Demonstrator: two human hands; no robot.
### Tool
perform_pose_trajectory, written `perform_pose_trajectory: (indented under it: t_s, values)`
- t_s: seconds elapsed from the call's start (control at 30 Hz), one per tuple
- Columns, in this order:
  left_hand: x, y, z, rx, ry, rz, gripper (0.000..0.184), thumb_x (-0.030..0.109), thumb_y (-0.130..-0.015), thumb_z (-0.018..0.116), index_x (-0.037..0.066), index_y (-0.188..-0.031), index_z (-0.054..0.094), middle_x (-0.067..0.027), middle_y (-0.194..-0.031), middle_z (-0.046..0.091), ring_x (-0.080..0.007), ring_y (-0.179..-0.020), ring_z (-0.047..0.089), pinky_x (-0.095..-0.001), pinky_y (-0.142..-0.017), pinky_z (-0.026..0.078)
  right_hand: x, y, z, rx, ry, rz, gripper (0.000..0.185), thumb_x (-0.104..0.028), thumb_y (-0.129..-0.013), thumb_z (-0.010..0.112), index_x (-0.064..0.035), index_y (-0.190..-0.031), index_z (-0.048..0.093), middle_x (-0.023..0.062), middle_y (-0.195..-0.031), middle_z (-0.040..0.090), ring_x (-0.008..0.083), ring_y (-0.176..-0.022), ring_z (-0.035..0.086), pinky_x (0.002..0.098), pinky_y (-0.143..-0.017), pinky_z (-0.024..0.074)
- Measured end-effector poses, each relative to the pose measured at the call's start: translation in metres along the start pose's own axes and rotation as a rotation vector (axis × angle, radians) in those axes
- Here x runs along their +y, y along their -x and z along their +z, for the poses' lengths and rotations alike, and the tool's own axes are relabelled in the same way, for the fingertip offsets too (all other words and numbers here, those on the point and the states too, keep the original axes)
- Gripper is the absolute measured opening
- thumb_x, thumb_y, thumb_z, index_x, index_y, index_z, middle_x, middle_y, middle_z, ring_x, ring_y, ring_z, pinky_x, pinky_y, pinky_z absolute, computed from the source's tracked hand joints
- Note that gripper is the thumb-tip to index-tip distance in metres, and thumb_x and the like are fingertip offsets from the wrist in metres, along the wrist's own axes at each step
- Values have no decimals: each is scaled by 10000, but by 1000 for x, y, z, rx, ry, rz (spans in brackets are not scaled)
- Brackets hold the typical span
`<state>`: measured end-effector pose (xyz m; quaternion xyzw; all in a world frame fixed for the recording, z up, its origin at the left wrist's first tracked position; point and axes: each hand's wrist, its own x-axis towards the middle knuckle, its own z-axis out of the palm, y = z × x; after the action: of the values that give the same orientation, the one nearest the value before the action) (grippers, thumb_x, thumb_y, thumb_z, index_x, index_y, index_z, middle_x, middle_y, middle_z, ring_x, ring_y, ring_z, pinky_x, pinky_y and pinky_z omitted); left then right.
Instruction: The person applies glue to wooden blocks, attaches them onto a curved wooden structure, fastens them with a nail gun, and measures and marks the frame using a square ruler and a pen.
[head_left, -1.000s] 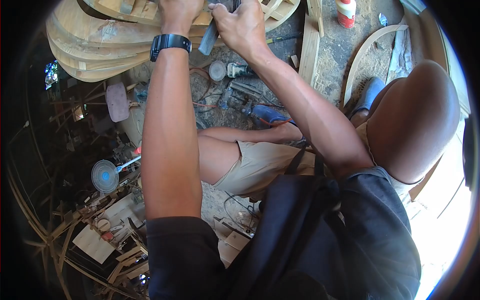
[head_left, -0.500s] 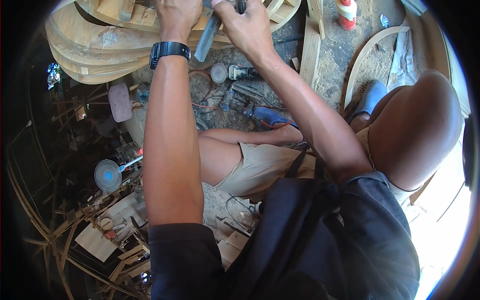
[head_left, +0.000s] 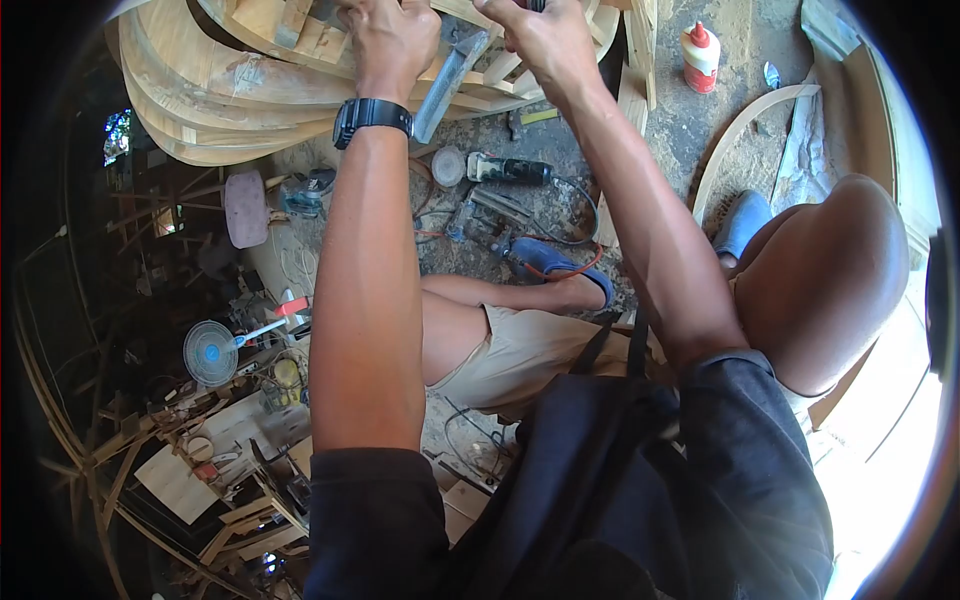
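At the top edge, my left hand (head_left: 393,45), with a black watch (head_left: 372,120) on its wrist, is closed over the curved wooden frame (head_left: 250,75). What its fingers hold is hidden. My right hand (head_left: 548,45) is closed around a dark handle (head_left: 536,4), mostly cut off by the view's edge. Between the hands, a grey metal bar (head_left: 449,85) with an angled end slants down across the frame's near edge; it looks like part of a clamp. Whether the handle joins this bar I cannot tell.
A power tool (head_left: 510,170) with a round disc and cord lies on the dusty floor near my blue shoe (head_left: 560,262). A red-capped glue bottle (head_left: 700,60) and a curved wooden strip (head_left: 745,125) are at right. A fan (head_left: 210,352) and wood scraps sit at left.
The view has shifted, so the frame, bottle and floor tools show lower. My hands appear farther right, and the gap between them is wider. The metal bar shows more fully.
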<state>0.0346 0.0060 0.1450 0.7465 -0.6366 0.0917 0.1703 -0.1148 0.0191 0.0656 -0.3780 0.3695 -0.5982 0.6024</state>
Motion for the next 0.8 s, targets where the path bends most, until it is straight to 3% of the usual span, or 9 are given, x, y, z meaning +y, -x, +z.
perform_pose_trajectory:
  t_s: [0.1,0.17,0.33,0.47,0.5,0.6,0.77,0.8]
  values:
    - [-1,1,-2,7,-86,37,894,403,-1019,532,-268,-1465,146,-498,-1432,366,-553,-1381,391,-510,-1143,364,-5,-19,0,-69,48,-27,278,-175,-877,717,18,-1069,664,70,-858,672,172,-801,624,324,-745,507]
    - [3,1,-5,-25,-102,31,881,396,-1022,526,-258,-1472,142,-496,-1421,381,-555,-1374,398,-514,-1138,369,-16,-25,0,-253,38,-101,302,-174,-865,728,21,-1088,668,75,-882,681,175,-834,633,315,-766,510]
    - [-4,1,7,25,9,-26,844,362,-1020,532,-217,-1496,145,-482,-1444,367,-550,-1376,396,-517,-1136,371,-9,-52,6,-408,230,-7,499,-168,-849,725,43,-1293,638,165,-1078,729,249,-959,683,343,-832,535]
    - [2,3,3,-28,71,-93,848,351,-1020,533,-211,-1504,121,-483,-1456,347,-548,-1388,381,-513,-1138,373,0,-73,-4,-531,372,-250,523,-220,-815,791,37,-1252,665,187,-1039,740,252,-942,700,376,-804,546]
    - [1,4,4,-26,105,-75,845,340,-1022,533,-208,-1505,108,-476,-1442,368,-546,-1367,404,-516,-1125,381,-4,-73,-3,-535,377,-255,523,-220,-815,791,37,-1252,665,187,-1039,740,252,-942,700,376,-804,546]
    - [-4,1,4,-43,132,-39,836,319,-1024,538,-199,-1506,94,-454,-1408,415,-541,-1312,456,-528,-1090,401,-11,-64,-2,-450,510,-282,363,-224,-810,815,24,-1058,723,213,-894,731,266,-818,708,408,-734,543]
    - [12,8,-5,-36,118,-70,813,300,-1018,557,-186,-1496,115,-422,-1331,485,-519,-1214,531,-546,-1020,433,-31,-50,5,-418,488,-140,340,-208,-815,809,20,-1052,718,212,-932,732,261,-822,701,398,-712,534]
    - [21,11,-10,-108,342,-159,821,306,-1017,559,-186,-1495,107,-424,-1323,490,-516,-1211,534,-545,-1011,440,-29,-51,6,-412,519,-211,345,-205,-821,802,18,-1068,713,219,-984,728,263,-863,698,403,-732,532]
